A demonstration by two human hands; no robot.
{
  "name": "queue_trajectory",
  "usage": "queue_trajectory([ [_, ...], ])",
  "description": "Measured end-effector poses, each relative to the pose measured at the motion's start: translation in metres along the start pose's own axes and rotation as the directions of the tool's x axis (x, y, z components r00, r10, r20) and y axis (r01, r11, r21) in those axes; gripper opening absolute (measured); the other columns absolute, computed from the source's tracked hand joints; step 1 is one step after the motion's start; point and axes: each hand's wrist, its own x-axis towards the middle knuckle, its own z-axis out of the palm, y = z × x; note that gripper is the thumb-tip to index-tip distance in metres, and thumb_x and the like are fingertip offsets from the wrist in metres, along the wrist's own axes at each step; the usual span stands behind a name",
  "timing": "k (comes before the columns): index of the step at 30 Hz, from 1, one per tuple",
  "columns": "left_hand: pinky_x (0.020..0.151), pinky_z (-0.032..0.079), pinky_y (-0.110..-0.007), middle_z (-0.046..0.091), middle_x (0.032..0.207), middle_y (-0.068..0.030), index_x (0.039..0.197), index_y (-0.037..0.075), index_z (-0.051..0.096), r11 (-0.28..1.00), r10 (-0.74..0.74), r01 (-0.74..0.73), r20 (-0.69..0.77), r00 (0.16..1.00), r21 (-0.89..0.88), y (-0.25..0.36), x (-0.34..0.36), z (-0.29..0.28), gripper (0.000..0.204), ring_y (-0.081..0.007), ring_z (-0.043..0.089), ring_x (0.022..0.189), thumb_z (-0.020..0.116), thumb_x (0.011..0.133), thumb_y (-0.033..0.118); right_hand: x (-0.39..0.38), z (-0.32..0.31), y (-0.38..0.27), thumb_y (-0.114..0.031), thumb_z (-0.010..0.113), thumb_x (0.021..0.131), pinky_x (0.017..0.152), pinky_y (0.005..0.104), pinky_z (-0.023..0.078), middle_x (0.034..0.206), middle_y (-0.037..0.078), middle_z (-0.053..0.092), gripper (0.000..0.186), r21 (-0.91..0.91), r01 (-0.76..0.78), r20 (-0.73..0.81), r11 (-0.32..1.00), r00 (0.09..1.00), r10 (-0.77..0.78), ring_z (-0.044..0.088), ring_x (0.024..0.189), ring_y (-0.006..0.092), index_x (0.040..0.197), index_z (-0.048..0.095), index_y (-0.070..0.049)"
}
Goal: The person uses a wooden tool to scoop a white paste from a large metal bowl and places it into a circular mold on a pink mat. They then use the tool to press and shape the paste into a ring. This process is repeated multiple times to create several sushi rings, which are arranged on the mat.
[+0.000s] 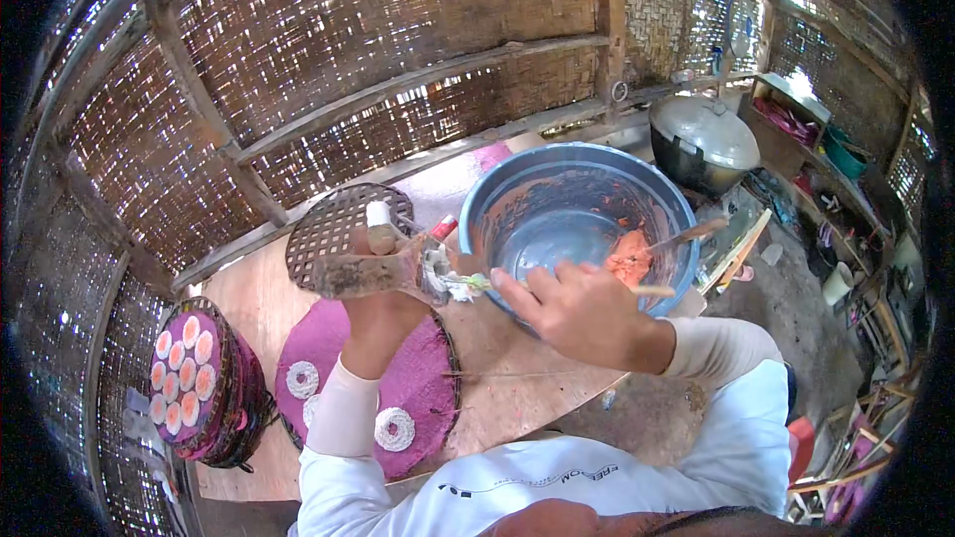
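My left hand (380,326) is closed around a worn wooden tool (350,276) with a white cylindrical part (379,213) standing up from it. White paste (438,270) clings to the tool's right end. In my right hand (602,313) is a thin stick (655,290), its near end reaching toward the paste. Below my left hand lies a round tray (423,373) covered in purple cloth, bearing white coiled rings (395,430). Orange dough (629,257) rests inside the large blue basin (476,194), beside a wooden-handled spatula (694,233) leaning on the rim.
Several stacked trays (221,433) stand at the left, topped with orange-centred white rounds (189,378). An open-weave round rack (306,231) lies behind my left hand. A lidded metal pot (704,137) sits beyond the basin, near shelves (811,189). Woven walls (388,25) close the far side.
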Motion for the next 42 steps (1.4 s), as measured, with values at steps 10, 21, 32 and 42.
queue_trajectory([
  [10,0.064,0.045,-0.035,0.060,0.082,-0.0055,0.092,0.007,0.059,-0.381,-0.524,0.256,0.436,0.731,-0.888,-0.010,-0.029,-0.007,0.031,-0.0225,0.057,0.075,0.071,0.066,0.020,0.010,0.008,-0.027,-0.009,0.052,0.078,0.049,0.0356,0.045,0.069,0.008,0.049,0.041,0.558,-0.161,-0.123,0.814,0.954,0.273,0.054,0.058,0.0243,0.119,0.051,-0.014],
  [21,0.066,0.047,-0.031,0.060,0.084,-0.0072,0.090,0.004,0.057,0.515,-0.647,0.379,-0.059,0.760,-0.769,-0.005,-0.036,-0.010,0.022,-0.0180,0.058,0.076,0.066,0.070,0.007,0.006,0.057,-0.101,-0.004,0.053,0.080,0.057,0.0339,0.045,0.082,0.012,0.049,0.045,0.729,-0.232,-0.029,0.645,0.930,0.367,0.054,0.065,0.0255,0.124,0.046,-0.007],
  [32,0.074,0.047,-0.035,0.056,0.092,-0.0103,0.100,0.002,0.053,-0.958,-0.287,-0.237,0.563,0.775,-0.161,-0.058,-0.076,0.014,0.035,-0.0209,0.054,0.083,0.052,0.082,0.032,-0.037,0.059,-0.072,-0.006,0.052,0.081,0.051,0.0347,0.046,0.071,0.010,0.052,0.042,0.686,-0.258,-0.011,0.681,0.932,0.363,0.054,0.057,0.0256,0.122,0.049,-0.013],
  [42,0.060,0.046,-0.028,0.052,0.082,-0.0062,0.101,0.001,0.047,0.430,-0.594,0.418,0.098,0.799,-0.800,-0.026,-0.058,0.002,0.017,-0.0134,0.051,0.071,0.048,0.086,0.009,-0.013,0.057,-0.074,-0.011,0.051,0.084,0.049,0.0349,0.047,0.083,0.017,0.062,0.036,0.745,-0.272,0.043,0.610,0.931,0.362,0.060,0.056,0.0276,0.119,0.050,-0.007],
])
